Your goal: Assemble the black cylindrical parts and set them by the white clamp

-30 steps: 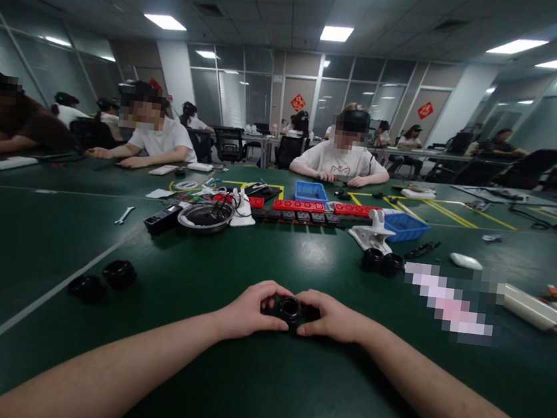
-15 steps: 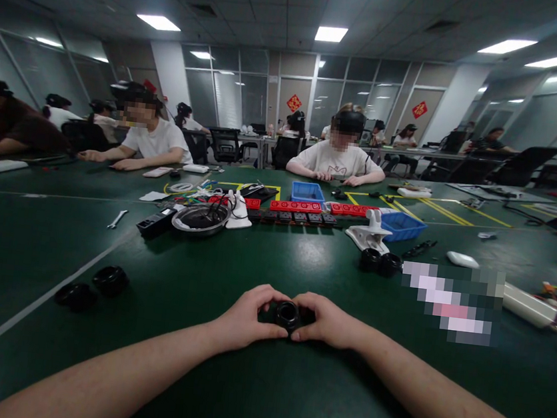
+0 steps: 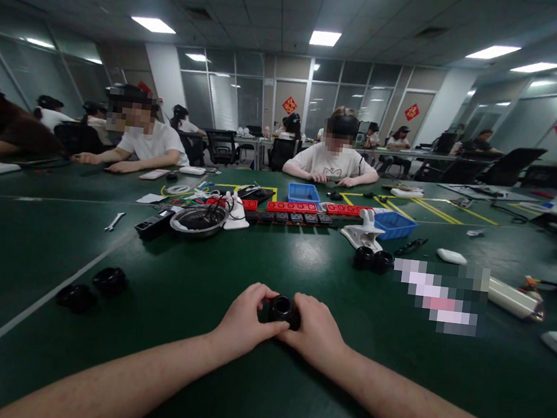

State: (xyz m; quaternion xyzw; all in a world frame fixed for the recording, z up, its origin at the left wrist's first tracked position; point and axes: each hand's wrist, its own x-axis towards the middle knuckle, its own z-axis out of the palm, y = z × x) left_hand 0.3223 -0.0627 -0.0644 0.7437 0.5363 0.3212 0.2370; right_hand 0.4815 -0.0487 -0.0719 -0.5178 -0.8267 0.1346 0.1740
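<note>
A small black round part with an open hole (image 3: 281,307) is held between my two hands, low over the green table. My left hand (image 3: 248,320) closes on its left side, the thumb along the near edge. From the other side my right hand (image 3: 315,327) grips it, fingers bent over the right and far edge. Part of its right side is hidden by the right fingers. Two similar black round parts, one nearer (image 3: 76,297) and one farther (image 3: 110,281), lie to the left. Another such pair (image 3: 373,260) sits at the right.
Ahead lie a round metal dish (image 3: 197,221), red strips with sockets (image 3: 292,207), a white clamp stand (image 3: 365,230) and blue trays (image 3: 303,192). A wrench (image 3: 115,222) is at the left, a cream cylinder (image 3: 514,298) at the right. Other people (image 3: 331,161) sit across the table.
The black part has turned slightly in my hands. My right fingers have shifted round it and now cover more of its right side. The view has swung slightly to the right.
</note>
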